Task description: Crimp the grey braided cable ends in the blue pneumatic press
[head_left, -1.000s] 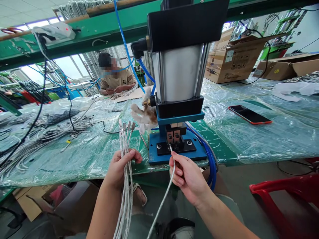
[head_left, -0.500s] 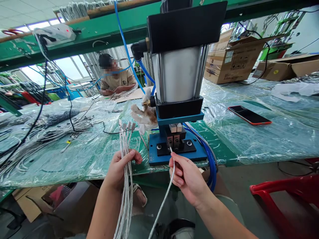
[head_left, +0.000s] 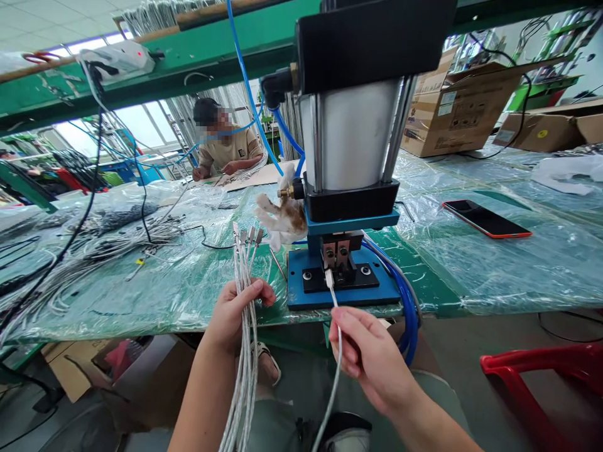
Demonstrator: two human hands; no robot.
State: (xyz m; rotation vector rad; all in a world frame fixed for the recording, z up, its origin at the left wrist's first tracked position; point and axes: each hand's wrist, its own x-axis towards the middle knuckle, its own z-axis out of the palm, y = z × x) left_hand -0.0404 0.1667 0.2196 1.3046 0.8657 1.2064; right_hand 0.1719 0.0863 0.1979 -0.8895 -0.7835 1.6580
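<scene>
My left hand (head_left: pixel 240 307) is closed round a bundle of grey braided cables (head_left: pixel 245 339), whose flat metal connectors stand up above the fingers. Between thumb and fingers, my right hand (head_left: pixel 360 345) pinches a single cable (head_left: pixel 336 370). This cable's pale connector (head_left: pixel 329 279) is at the front of the dark tooling (head_left: pixel 336 254) at the foot of a pneumatic press (head_left: pixel 348 138). The press has a blue base plate (head_left: pixel 296 295) near the table edge.
A stained white glove (head_left: pixel 282 216) lies beside the press. On the right are a phone (head_left: pixel 487 220) and cardboard boxes (head_left: pixel 464 113). More cables (head_left: pixel 108 251) cover the left table. A person (head_left: pixel 230 150) sits across it. Below right is a red stool (head_left: pixel 541 364).
My right hand has drawn back slightly from the press with its cable, and the connector now shows outside the tooling. The upper tooling is lower. The whole view has shifted a little.
</scene>
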